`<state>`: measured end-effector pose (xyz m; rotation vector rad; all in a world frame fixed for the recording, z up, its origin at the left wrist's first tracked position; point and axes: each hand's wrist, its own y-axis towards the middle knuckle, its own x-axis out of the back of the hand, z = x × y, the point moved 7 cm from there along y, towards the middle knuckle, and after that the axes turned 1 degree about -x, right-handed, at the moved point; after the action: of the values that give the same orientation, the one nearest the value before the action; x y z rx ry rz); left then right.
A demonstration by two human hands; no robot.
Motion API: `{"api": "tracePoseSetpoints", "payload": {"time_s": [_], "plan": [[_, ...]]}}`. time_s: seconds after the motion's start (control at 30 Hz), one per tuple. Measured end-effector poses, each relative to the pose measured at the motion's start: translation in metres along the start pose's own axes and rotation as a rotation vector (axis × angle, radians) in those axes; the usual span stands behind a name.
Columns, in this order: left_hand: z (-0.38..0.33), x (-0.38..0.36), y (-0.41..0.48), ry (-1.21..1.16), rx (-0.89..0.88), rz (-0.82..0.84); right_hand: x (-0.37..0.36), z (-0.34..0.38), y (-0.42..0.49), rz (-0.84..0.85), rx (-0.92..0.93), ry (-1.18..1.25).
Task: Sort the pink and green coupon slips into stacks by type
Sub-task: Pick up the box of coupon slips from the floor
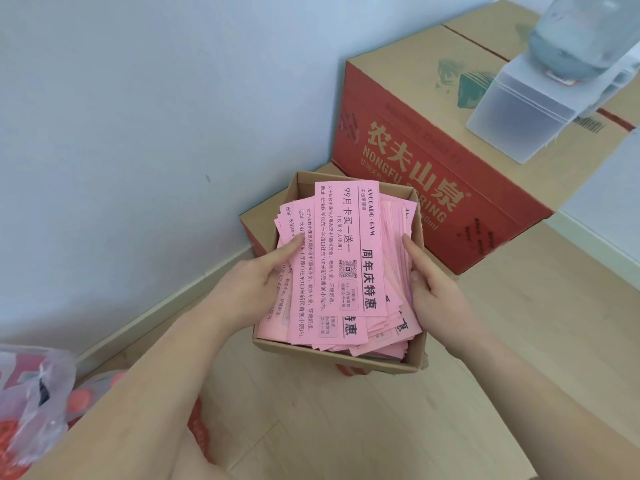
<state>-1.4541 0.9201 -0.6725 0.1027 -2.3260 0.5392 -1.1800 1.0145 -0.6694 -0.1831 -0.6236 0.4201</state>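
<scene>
A loose pile of pink coupon slips [346, 258] with black print fills a small open cardboard box [412, 358] on the floor. My left hand [256, 275] grips the pile's left edge, index finger stretched along the top slips. My right hand [429, 282] holds the right side of the pile, index finger pointing up along the slips inside the box. No green slips show.
A large red and brown water carton [426, 140] stands behind the box, with a translucent plastic container [519, 109] and a bottle [585, 32] on top. A plastic bag with red items [31, 400] lies at the lower left. The white wall runs along the left.
</scene>
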Motion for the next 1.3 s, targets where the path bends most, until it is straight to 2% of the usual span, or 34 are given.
{"api": "tracePoseSetpoints", "payload": {"time_s": [0.1, 0.23, 0.53, 0.7, 0.87, 1.03, 1.3], "plan": [[-0.005, -0.002, -0.007, -0.279, 0.035, 0.013, -0.002, -0.002, 0.004, -0.001, -0.018, 0.029], [-0.008, 0.001, -0.015, -0.439, 0.057, 0.002, -0.003, 0.000, 0.003, 0.012, -0.015, 0.043], [-0.011, 0.007, -0.018, -0.413, 0.027, -0.004, 0.016, 0.014, -0.002, -0.037, 0.046, 0.085], [-0.033, 0.025, -0.026, -0.467, -0.037, -0.042, 0.044, 0.043, -0.010, -0.021, 0.081, 0.097], [-0.069, 0.053, -0.056, -0.444, -0.061, -0.012, 0.064, 0.063, -0.044, -0.032, 0.075, 0.137], [-0.138, 0.122, -0.116, -0.375, -0.072, 0.018, 0.113, 0.141, -0.104, -0.031, 0.016, 0.129], [-0.318, 0.284, -0.276, -0.362, -0.088, 0.025, 0.264, 0.350, -0.257, -0.044, -0.012, 0.112]]}}
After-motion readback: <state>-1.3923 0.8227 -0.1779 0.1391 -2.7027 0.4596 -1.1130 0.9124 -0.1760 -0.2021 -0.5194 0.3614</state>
